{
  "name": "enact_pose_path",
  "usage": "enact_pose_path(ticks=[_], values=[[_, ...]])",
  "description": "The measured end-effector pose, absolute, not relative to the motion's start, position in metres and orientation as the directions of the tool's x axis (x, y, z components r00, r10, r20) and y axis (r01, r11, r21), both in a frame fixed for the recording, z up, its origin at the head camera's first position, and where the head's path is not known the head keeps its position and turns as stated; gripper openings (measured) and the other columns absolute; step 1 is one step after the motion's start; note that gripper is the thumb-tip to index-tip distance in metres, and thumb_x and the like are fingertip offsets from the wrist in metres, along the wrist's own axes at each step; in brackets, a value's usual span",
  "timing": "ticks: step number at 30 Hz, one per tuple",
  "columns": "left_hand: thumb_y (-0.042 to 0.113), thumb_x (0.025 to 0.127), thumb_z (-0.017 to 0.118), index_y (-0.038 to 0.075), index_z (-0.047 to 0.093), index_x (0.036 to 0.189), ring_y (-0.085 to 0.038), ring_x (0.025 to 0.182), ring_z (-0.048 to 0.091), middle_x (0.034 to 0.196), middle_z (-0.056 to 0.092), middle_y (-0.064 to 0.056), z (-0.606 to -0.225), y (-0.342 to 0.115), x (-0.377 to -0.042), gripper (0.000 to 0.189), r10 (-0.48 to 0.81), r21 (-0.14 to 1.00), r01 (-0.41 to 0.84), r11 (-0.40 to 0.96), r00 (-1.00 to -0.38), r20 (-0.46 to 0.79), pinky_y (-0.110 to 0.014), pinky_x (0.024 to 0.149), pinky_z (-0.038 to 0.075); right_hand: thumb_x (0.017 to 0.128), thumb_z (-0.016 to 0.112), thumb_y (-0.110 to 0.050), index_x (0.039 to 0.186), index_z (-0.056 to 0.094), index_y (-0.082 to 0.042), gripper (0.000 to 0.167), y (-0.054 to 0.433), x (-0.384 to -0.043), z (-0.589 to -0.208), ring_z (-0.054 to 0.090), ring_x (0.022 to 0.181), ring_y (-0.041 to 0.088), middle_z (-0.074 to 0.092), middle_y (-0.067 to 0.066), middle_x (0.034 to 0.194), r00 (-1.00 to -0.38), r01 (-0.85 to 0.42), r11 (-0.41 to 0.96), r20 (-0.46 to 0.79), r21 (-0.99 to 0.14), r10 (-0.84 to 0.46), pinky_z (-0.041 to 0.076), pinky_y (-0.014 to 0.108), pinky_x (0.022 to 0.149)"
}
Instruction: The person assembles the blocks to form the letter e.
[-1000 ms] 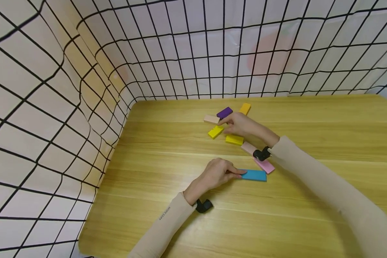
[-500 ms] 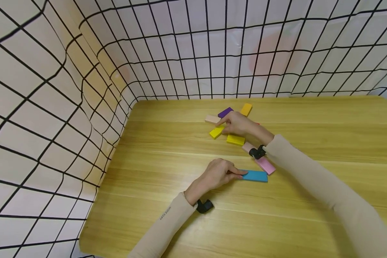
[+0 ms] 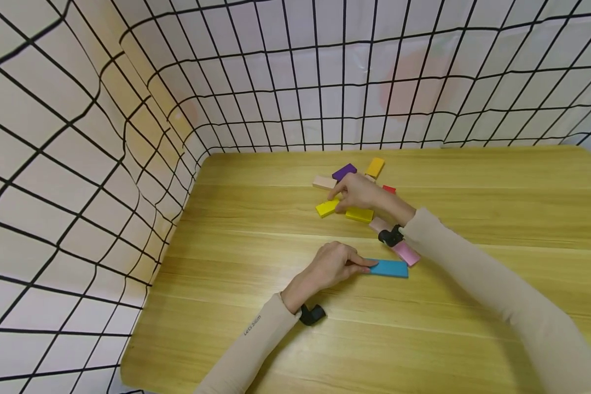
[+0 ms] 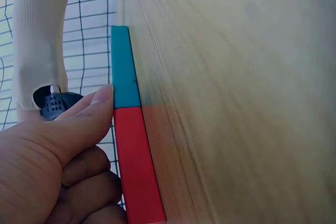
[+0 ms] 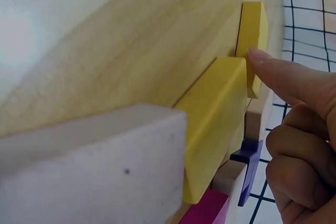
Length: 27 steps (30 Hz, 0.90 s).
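My left hand [image 3: 332, 265] pinches the near end of a flat blue block [image 3: 390, 268], low over the wooden table. The left wrist view shows a red block [image 4: 137, 166] lined up end to end with the blue block [image 4: 125, 69], the thumb beside their joint; in the head view the hand hides the red one. Farther back, my right hand [image 3: 361, 191] pinches the right end of a yellow block [image 3: 324, 208] between thumb and index finger. In the right wrist view the thumb lies against this yellow block [image 5: 251, 30], other fingers curled.
Around the right hand lie a second yellow block [image 3: 359, 214], a beige one [image 3: 323, 182], a purple one [image 3: 345, 172], an orange one [image 3: 375, 167] and a red one [image 3: 389, 189]. Pale pink and pink [image 3: 406, 254] blocks run toward the blue one. Black wire grid [image 3: 342, 87] borders the table.
The right hand has come down onto the left yellow block, which has turned flatter and shifted slightly toward the person. The left hand and the blue block stay put.
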<state>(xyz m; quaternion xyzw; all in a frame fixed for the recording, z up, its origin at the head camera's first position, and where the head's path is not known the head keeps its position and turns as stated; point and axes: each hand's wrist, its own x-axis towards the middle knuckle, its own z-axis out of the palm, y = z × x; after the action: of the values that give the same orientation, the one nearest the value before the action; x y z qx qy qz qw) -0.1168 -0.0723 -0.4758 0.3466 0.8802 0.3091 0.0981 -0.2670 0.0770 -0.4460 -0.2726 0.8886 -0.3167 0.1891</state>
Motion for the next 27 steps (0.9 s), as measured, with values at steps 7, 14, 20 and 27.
enact_pose_path(ticks=[7,14,20,27], values=[[0.024,0.095,0.075,0.021,0.079,0.117,0.005,0.059,0.049,0.076,0.077,0.001,-0.476,-0.073,-0.118,0.023,0.672,0.622,0.542,0.565,-0.740,0.033,-0.011,0.052,0.031,0.083,0.088,-0.011,0.112,0.080,-0.005,0.031,0.075,-0.262,-0.447,0.035,0.053,0.010,0.052,0.001,0.072,-0.771,-0.386,0.636,-0.146,-0.668,-0.620,0.027,0.020,0.051],[0.023,0.095,0.075,0.020,0.079,0.117,0.005,0.059,0.049,0.078,0.078,0.001,-0.475,-0.073,-0.117,0.023,0.671,0.620,0.544,0.566,-0.741,0.037,-0.011,0.052,0.033,0.084,0.088,-0.014,0.113,0.080,-0.006,0.031,0.078,-0.259,-0.449,0.033,0.054,0.010,0.043,-0.004,0.063,-0.773,-0.372,0.632,-0.150,-0.679,-0.616,0.027,0.020,0.051],[0.024,0.095,0.075,0.021,0.079,0.118,0.003,0.055,0.040,0.076,0.076,0.002,-0.474,-0.073,-0.117,0.023,0.669,0.612,0.542,0.575,-0.743,0.029,-0.011,0.052,0.028,0.085,0.087,-0.016,0.114,0.080,-0.008,0.031,0.082,-0.256,-0.449,0.029,0.055,0.011,0.036,-0.005,0.058,-0.777,-0.346,0.637,-0.169,-0.689,-0.606,0.025,0.021,0.052],[0.024,0.095,0.075,0.022,0.079,0.117,0.005,0.058,0.045,0.077,0.076,0.003,-0.474,-0.072,-0.117,0.023,0.670,0.612,0.543,0.575,-0.741,0.029,-0.011,0.053,0.032,0.085,0.087,-0.018,0.114,0.080,-0.009,0.031,0.084,-0.255,-0.450,0.029,0.057,0.012,0.035,-0.005,0.060,-0.779,-0.343,0.638,-0.170,-0.690,-0.603,0.024,0.021,0.053]])
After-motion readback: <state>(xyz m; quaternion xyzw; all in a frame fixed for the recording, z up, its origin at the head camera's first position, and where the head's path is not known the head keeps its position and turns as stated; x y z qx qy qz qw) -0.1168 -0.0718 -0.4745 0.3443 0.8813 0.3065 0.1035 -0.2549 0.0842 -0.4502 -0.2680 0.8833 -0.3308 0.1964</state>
